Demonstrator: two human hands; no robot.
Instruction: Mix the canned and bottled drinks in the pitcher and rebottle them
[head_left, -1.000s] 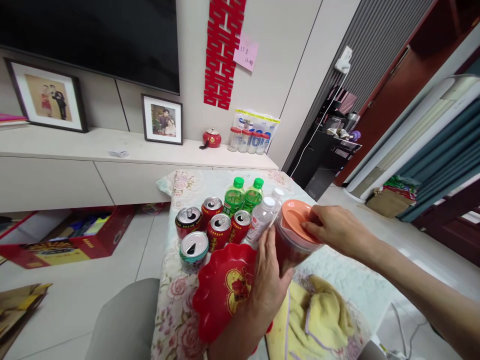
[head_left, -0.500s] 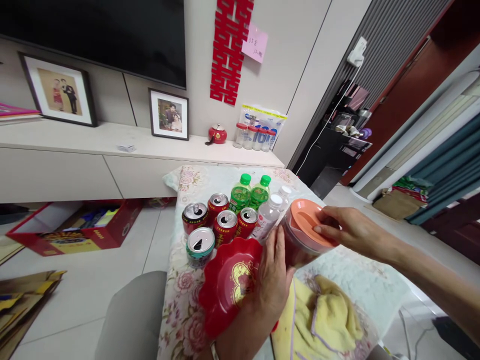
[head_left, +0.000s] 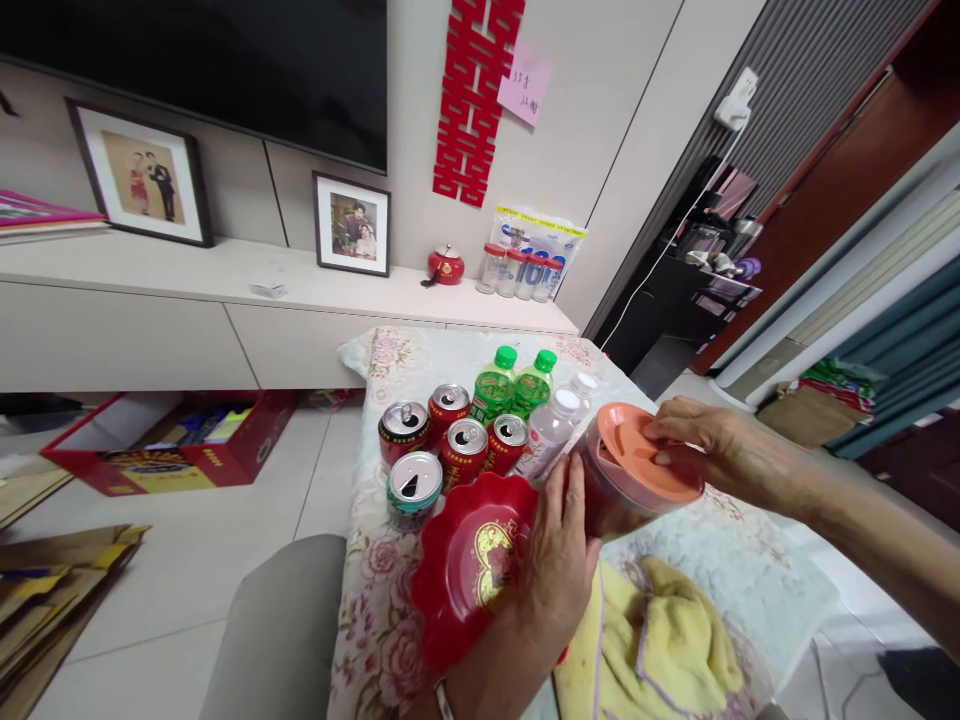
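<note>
Pitcher, dark reddish-brown below a paler rim, between both hands over the right part of the counter; base out of sight, so impossible to tell whether set down or lifted. Along the wall, a long low cabinet, with a black television above. Next in size, the counter itself, spread with flower-printed cloth. On the floor to the left, an open red cardboard box. On the counter's near part, a rumpled yellow towel, to the right of a red scalloped plate with gold print. Partly over the plate, the left hand: fingers nearly straight, close together, laid along the pitcher's left side, thumb apart. Opposite, the right hand, thumb and bent fingers pinching the orange lid on the pitcher's mouth. Just left of the pitcher, two clear white-capped bottles; farther back, two green-capped bottles. Smallest, beyond the plate: four red drink cans grouped closely, plus one teal-sided can in front.
</note>
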